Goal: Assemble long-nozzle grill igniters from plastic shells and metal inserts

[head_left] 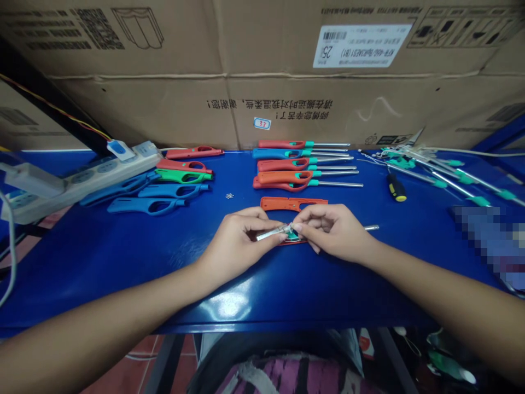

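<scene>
While both arms reached in from the lower corners of the frame, the left hand [246,238] gripped a silvery piece [268,234] between thumb and fingers near the picture's centre, apparently to steady it at a slant for the right hand [328,232]. The right thumb and forefinger pinched the piece's right end, probably because so small a part suits only fingertips; the exact point of contact was too small to tell. A green part [292,236] showed just below that pinch, over a partly hidden orange shell [289,243], and a metal rod [371,227] stuck out beyond the right hand. Another orange shell half [281,204] lay just above, seemingly kept close by.

In the upper middle, rod-tipped lighters [283,180] lay side by side, perhaps for tidiness, with bare handles [147,205] grouped apart at left. Tiny metal bits [229,195] sat between these groups, likely bunched so none would stray. At upper right, a screwdriver [396,189] rested beside loose rods [455,187], presumably handy for the right arm.
</scene>
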`<state>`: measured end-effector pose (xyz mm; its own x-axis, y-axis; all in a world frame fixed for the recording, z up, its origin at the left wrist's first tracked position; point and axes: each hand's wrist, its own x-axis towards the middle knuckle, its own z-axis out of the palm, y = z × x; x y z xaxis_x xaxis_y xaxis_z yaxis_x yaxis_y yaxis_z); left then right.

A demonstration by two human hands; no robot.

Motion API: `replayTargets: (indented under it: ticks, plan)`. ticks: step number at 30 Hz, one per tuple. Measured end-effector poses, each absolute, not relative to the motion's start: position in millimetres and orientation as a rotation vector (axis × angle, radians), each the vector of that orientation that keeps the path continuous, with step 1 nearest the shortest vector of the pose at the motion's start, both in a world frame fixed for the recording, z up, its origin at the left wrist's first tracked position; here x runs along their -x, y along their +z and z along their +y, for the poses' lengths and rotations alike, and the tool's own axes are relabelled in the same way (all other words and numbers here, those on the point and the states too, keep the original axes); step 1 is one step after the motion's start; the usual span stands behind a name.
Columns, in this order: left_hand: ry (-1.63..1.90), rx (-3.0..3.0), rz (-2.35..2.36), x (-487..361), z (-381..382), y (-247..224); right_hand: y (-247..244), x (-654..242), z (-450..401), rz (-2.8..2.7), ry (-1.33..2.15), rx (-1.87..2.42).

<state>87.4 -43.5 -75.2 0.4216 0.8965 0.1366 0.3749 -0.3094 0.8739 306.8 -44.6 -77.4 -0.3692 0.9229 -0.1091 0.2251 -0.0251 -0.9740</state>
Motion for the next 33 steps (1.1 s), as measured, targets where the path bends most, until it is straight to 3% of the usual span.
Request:
replayTargets:
  ticks: [21,33]
  plan:
    - [0.834,-1.829,1.094,-89,-41,-76,-81,-307,-43,-1.639,1.444,1.205]
    - [0.6,-2.008,1.056,-76,-33,-61,-72,-307,-43,-1.63,1.513,1.26]
